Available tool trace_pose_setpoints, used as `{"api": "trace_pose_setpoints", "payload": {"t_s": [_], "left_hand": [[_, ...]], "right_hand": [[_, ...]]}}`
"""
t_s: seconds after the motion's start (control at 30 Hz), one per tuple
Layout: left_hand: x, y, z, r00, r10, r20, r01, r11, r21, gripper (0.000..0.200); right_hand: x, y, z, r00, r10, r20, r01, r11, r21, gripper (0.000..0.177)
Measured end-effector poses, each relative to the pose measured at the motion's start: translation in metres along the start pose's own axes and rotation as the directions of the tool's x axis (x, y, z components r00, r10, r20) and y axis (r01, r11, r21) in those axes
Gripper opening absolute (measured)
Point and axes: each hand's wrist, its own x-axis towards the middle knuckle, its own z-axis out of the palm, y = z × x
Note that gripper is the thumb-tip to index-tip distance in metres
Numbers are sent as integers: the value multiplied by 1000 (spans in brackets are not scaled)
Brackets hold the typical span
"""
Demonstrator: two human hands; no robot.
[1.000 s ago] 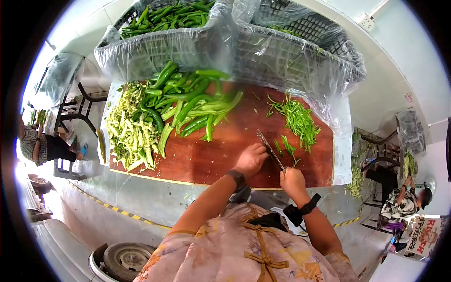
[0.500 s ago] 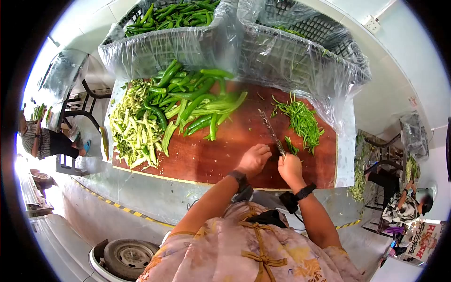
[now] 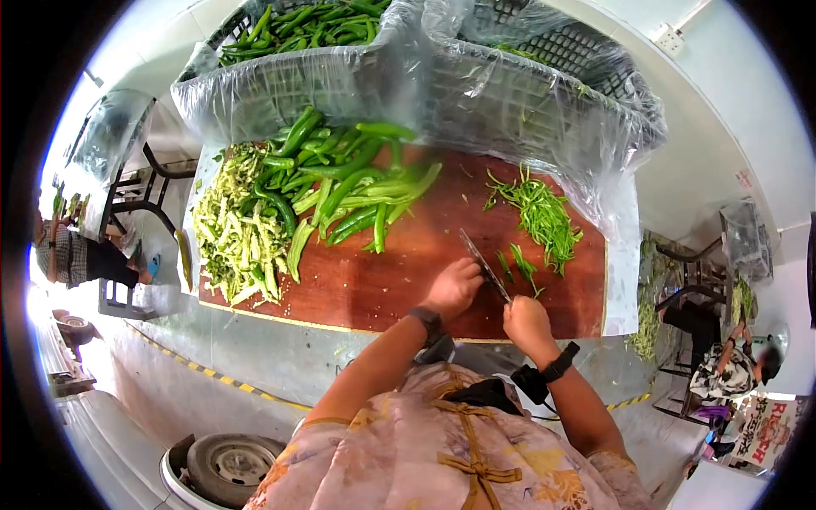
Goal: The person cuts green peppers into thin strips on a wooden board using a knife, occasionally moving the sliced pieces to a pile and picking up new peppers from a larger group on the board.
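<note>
The right hand [image 3: 527, 321] has its grip clamped on the handle of a knife [image 3: 484, 265], near the front edge of the cutting board [image 3: 382, 285]. The blade slants away from the person toward the board's middle. The left hand [image 3: 455, 285] rests just left of the blade, touching or nearly touching it, with fingers curled under and knuckles up. Its grip looks closed, but whatever it may be pressing down is hidden beneath it, so I cannot tell what it holds, if anything.

Just right of the blade lie a few fresh strips [image 3: 518, 263] of green pepper. A larger heap of cut strips [image 3: 540, 217] sits beyond them, toward the board's far right corner. Whole green peppers [image 3: 348, 191] are piled at the far middle of the board, with a pale shredded pile [image 3: 234, 229] along its left edge.

The board lies on a grey worktop [image 3: 246, 353]. Two plastic-lined crates stand at the board's far edge. The left crate [image 3: 289, 93] is full of peppers, and the right crate [image 3: 544, 102] is mostly bare.
</note>
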Motion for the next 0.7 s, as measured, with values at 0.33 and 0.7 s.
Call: {"api": "trace_pose_setpoints", "payload": {"t_s": [0.33, 0.7], "left_hand": [[3, 11, -16, 1000, 6, 29, -10, 990, 138, 15], [1, 10, -16, 997, -23, 79, 11, 989, 148, 10]], "right_hand": [[34, 3, 4, 991, 36, -128, -35, 999, 11, 25], [-14, 1, 1, 997, -27, -79, 26, 1000, -15, 24]]}}
